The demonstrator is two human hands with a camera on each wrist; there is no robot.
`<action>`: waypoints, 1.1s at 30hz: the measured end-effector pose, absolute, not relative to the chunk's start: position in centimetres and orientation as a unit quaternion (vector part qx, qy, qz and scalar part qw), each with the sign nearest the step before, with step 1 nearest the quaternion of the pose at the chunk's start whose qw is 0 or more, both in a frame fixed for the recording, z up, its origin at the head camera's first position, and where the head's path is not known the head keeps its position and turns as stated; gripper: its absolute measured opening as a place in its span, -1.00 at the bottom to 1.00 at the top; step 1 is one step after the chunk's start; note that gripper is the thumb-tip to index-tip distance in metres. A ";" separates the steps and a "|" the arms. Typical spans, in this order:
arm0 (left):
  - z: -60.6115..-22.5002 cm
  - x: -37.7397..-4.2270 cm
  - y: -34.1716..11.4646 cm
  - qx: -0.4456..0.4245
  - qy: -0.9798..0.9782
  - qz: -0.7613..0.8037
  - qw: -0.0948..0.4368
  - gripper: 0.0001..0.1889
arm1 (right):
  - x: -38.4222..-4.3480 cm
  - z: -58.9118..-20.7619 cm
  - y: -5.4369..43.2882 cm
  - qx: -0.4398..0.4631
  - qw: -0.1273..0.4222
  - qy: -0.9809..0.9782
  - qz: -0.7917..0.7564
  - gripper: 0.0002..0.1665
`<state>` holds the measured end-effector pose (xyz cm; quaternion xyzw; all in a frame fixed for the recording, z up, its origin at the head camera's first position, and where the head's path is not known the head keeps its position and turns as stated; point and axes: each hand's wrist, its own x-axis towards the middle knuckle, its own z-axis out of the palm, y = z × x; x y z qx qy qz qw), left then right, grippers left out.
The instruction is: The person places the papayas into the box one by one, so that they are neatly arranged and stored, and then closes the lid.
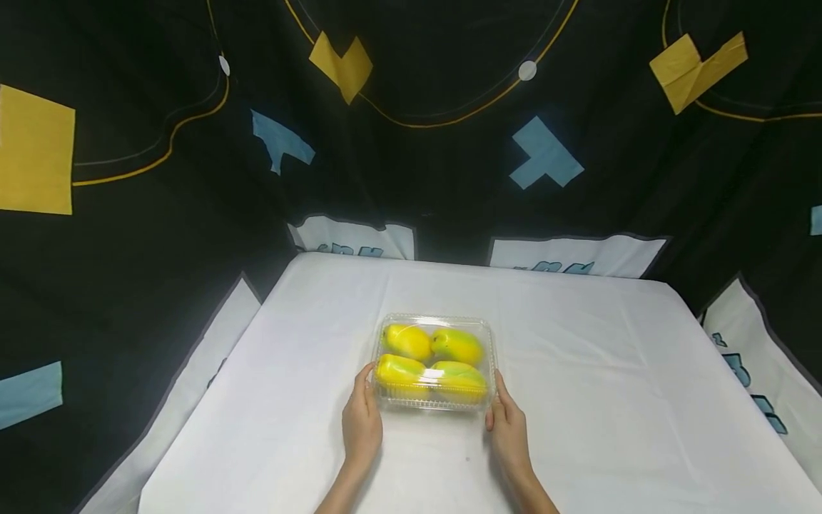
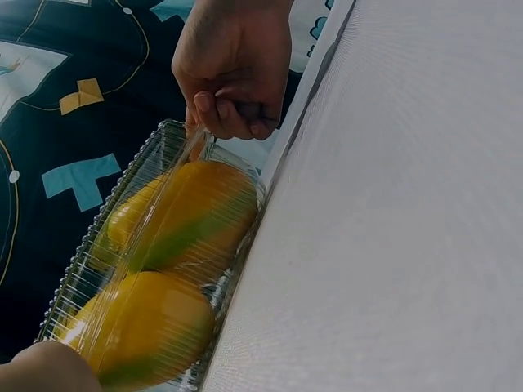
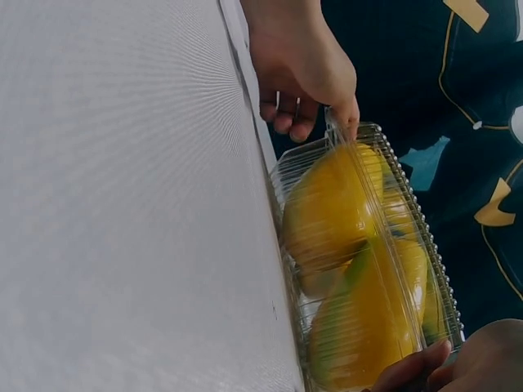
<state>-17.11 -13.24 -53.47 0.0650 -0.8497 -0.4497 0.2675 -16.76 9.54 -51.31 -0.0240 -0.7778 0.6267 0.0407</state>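
Observation:
A clear plastic clamshell box (image 1: pixel 435 362) sits shut in the middle of the white table (image 1: pixel 610 371), with several yellow-green mangoes (image 1: pixel 457 346) inside. My left hand (image 1: pixel 367 378) pinches the box's near left corner. My right hand (image 1: pixel 499 385) pinches its near right corner. In the left wrist view the right hand (image 2: pixel 233 106) has its thumb on the lid's rim and its fingers curled beneath, and a mango (image 2: pixel 196 212) presses against the lid. In the right wrist view the left hand (image 3: pixel 315 98) grips the opposite rim the same way.
A dark cloth backdrop (image 1: pixel 417 143) with yellow and blue shapes closes in the table at the back and on both sides. White tablecloth stretches left, right and behind the box. The table's near edge is below the frame.

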 end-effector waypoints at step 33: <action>-51.7 -16.6 -12.8 0.069 -0.778 -0.580 0.231 -0.63 | -17.0 -51.2 9.5 -0.081 0.032 -0.779 0.621 -0.46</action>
